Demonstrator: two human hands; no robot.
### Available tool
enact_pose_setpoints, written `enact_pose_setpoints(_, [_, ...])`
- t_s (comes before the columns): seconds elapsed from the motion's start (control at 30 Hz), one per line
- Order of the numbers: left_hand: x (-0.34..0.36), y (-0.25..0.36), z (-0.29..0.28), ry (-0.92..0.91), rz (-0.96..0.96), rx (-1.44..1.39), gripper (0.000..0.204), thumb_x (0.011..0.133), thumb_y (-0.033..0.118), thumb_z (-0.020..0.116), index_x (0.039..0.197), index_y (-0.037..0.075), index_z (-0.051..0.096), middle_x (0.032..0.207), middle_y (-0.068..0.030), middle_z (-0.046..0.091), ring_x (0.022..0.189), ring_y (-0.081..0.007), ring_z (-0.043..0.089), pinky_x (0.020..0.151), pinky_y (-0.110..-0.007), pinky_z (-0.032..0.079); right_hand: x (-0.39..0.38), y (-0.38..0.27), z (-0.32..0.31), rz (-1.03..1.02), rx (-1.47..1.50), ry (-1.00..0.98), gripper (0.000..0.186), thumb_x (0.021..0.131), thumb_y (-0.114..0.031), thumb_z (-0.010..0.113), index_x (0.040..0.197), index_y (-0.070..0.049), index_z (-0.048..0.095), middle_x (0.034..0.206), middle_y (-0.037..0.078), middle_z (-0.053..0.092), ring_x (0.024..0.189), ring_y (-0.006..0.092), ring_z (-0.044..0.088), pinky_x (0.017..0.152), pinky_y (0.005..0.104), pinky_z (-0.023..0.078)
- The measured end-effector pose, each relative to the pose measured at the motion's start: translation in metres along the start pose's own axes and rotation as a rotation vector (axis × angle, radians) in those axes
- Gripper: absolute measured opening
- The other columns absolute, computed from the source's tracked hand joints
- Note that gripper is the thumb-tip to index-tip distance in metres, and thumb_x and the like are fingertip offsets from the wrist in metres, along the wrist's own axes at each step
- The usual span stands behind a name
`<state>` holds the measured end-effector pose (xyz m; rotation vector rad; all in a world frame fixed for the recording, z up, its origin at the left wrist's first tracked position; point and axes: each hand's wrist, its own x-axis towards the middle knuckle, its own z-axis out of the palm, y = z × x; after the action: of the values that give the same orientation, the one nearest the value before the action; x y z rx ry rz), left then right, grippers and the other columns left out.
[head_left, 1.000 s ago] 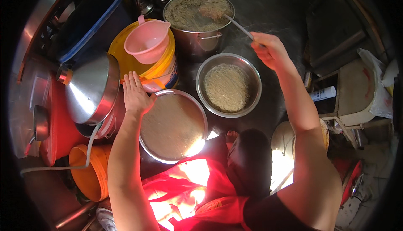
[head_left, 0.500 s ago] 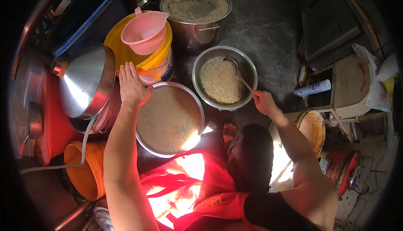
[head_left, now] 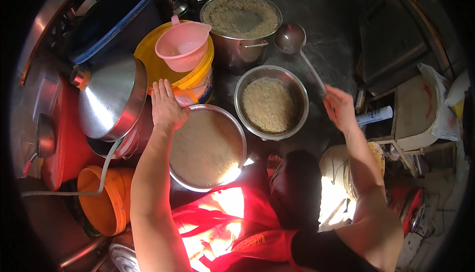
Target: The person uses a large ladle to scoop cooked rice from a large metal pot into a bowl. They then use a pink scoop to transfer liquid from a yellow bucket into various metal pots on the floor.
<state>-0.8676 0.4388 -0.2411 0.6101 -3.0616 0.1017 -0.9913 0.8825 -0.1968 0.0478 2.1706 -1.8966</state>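
Observation:
My right hand is closed around the handle of a metal ladle, held up to the right of a tall steel pot. The ladle's bowl appears bare of grain. That pot holds a pale, grainy mash. Below it stands a metal bowl with a mound of similar mash. My left hand lies flat with fingers outstretched at the upper left rim of a wide round metal vessel, brown and smooth on top. Its fingertips are near a yellow bucket.
A pink dipper rests on the yellow bucket. To the left stand a cone-shaped metal lid with a grey hose, an orange bucket and a blue-rimmed tub. A white tube lies at the right.
My right hand has lifted the ladle out of the bowl's mash and moved it up and right, beside the tall pot. My left hand stays by the round vessel's rim. The view has shifted slightly.

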Motion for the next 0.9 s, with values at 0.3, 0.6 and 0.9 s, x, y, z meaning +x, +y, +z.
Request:
enact_pose_setpoints(0.3, [0.0, 0.002, -0.003, -0.023, -0.028, 0.017, 0.1, 0.073, 0.043, 0.066, 0.143, -0.008, 0.015, 0.149, -0.0212, 0.021, 0.141, -0.0339, 0.015, 0.115, -0.04, 0.014, 0.236, -0.078, 0.13, -0.679, -1.105, -0.08, 0.026, 0.078, -0.011, 0.051, 0.096, 0.0, 0.066, 0.096, 0.027, 0.063, 0.093, 0.0414, 0.062, 0.079, 0.0465, 0.05])
enact_pose_setpoints(0.6, [-0.001, 0.002, -0.003, -0.047, -0.072, -0.053, 0.103, 0.071, 0.037, 0.071, 0.143, -0.007, 0.011, 0.15, -0.0208, 0.015, 0.142, -0.0343, 0.009, 0.116, -0.04, 0.011, 0.306, -0.014, 0.202, -0.454, -0.979, -0.331, 0.027, 0.077, 0.001, 0.051, 0.102, 0.003, 0.061, 0.077, 0.019, 0.062, 0.065, 0.0282, 0.06, 0.051, 0.0381, 0.045])
enact_pose_setpoints(0.9, [0.013, 0.015, 0.0, -0.049, -0.023, -0.033, 0.105, 0.071, 0.039, 0.071, 0.143, -0.008, 0.011, 0.15, -0.0213, 0.015, 0.141, -0.0346, 0.01, 0.116, -0.04, 0.01, 0.355, 0.038, 0.155, -0.684, -0.878, -0.54, 0.007, 0.074, -0.007, 0.055, 0.078, -0.005, 0.061, 0.074, 0.01, 0.061, 0.064, 0.0238, 0.056, 0.056, 0.0325, 0.044])
